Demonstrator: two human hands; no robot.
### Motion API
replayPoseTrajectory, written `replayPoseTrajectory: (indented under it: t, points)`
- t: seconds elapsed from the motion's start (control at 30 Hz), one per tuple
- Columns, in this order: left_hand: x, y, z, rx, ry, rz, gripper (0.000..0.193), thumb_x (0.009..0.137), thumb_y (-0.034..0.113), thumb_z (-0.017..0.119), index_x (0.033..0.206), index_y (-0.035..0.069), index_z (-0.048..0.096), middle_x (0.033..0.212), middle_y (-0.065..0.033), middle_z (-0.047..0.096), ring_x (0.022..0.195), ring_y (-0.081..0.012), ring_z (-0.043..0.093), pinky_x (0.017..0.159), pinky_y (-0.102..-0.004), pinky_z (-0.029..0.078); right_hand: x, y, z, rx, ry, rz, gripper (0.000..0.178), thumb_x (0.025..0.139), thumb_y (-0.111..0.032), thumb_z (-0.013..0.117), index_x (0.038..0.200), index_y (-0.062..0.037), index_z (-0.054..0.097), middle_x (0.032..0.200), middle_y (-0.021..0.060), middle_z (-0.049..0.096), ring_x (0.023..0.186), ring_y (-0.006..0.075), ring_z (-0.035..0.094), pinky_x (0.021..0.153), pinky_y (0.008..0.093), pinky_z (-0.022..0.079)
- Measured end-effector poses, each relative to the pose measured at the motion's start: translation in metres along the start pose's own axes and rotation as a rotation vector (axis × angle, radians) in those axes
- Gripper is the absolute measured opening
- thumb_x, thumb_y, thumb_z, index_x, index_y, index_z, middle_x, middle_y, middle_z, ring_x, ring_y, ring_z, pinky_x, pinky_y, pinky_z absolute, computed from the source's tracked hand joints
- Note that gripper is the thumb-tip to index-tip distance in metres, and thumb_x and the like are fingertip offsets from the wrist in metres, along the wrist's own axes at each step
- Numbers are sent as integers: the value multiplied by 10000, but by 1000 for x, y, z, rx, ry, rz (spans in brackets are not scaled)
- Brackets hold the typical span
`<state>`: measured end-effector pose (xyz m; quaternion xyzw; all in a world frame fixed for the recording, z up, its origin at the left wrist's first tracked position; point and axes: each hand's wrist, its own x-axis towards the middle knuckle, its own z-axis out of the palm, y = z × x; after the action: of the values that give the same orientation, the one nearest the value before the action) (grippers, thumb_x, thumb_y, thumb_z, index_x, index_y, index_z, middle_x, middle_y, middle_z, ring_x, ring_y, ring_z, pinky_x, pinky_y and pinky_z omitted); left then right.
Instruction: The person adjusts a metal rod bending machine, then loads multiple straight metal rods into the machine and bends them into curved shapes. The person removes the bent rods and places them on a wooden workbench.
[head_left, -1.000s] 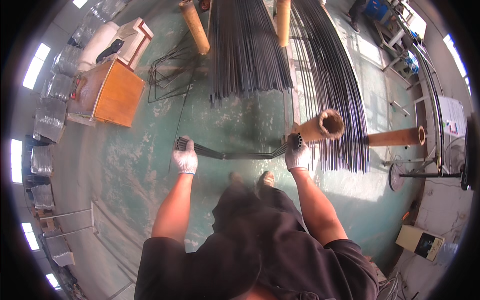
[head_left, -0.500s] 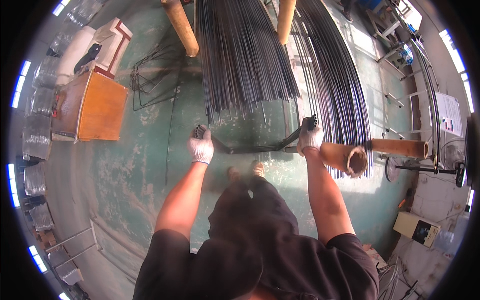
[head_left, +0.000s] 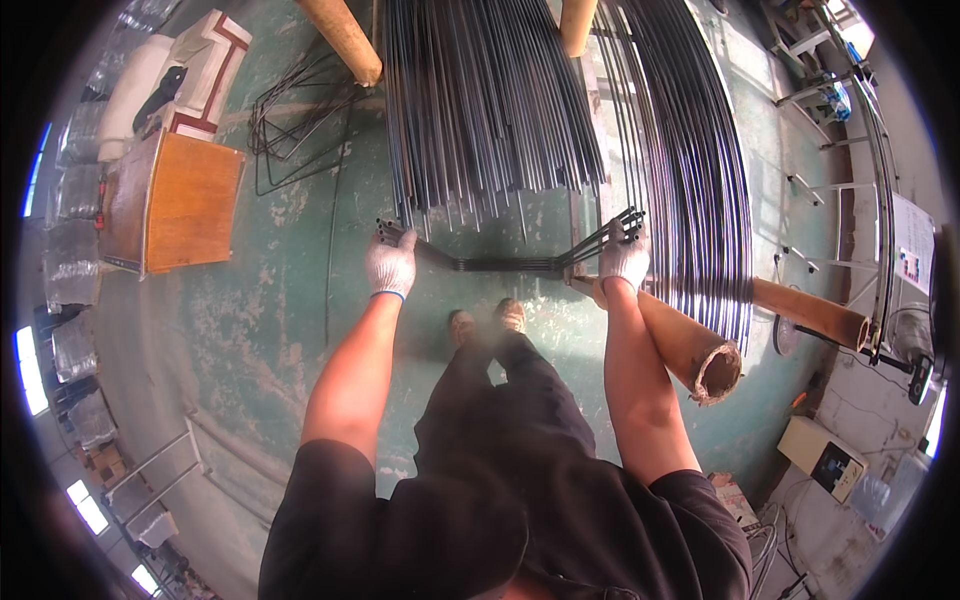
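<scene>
A bunch of thin black tubes [head_left: 508,264], bent up at both sides into a shallow U, hangs between my two hands in front of my legs. My left hand [head_left: 390,264], in a whitish knit glove, is closed round the left ends, and several open tube mouths stick out past the fingers. The right ends are gripped by my right hand [head_left: 625,260], gloved the same way, where the tubes fan slightly apart. Just beyond my hands lies a wide layer of long straight black tubes [head_left: 490,110], their near ends uneven.
A second bundle of dark tubes [head_left: 700,170] lies at right, across thick cardboard tubes [head_left: 690,345]. Two more cardboard tubes [head_left: 345,40] stand out at the far side. Bent wire-like frames [head_left: 290,125] lie on the green floor left, near an orange-brown wooden box [head_left: 195,205].
Both hands have moved slightly away from me with the bent tubes. The tube ends at my right hand have spread apart. The view has shifted a little.
</scene>
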<state>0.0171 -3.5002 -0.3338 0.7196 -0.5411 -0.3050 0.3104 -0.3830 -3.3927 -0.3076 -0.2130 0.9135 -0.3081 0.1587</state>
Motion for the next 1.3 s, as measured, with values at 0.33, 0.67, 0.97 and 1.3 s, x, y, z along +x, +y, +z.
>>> replayPoseTrajectory:
  t: [0.33, 0.67, 0.97, 1.3]
  points:
    - [-42, -14, -4, 48, 29, -16, 220, 975, 284, 824, 904, 86, 762, 799, -136, 741, 734, -333, 706, 726, -451, 552, -25, 15, -6, 67, -84, -3, 506, 1115, -472, 672, 1327, -15, 719, 1137, 283, 801, 1023, 410, 796, 900, 474, 607]
    - [-88, -21, -145, -118, 66, -35, 132, 1016, 141, 811, 973, 33, 749, 838, 29, 679, 781, -79, 588, 726, -308, 510, -68, -38, -33, 620, -189, -10, 411, 1140, -289, 562, 826, -36, 640, 725, 18, 576, 599, 142, 558, 560, 343, 479]
    - [-128, -157, -285, -57, 246, -211, 288, 1046, 277, 694, 1149, 14, 751, 936, -176, 776, 905, -309, 775, 855, -417, 588, -155, -295, -32, 787, -626, -62, 461, 1121, -483, 690, 805, -160, 598, 615, -36, 459, 499, 102, 450, 493, 305, 443]
    - [-49, -177, -472, -611, 797, -306, 203, 1077, 233, 699, 974, 64, 742, 758, 44, 582, 681, -91, 534, 629, -292, 439, -344, -544, 35, 1076, -973, -809, 246, 1107, -170, 733, 1286, -2, 709, 1101, 51, 729, 962, 177, 758, 993, 372, 617]
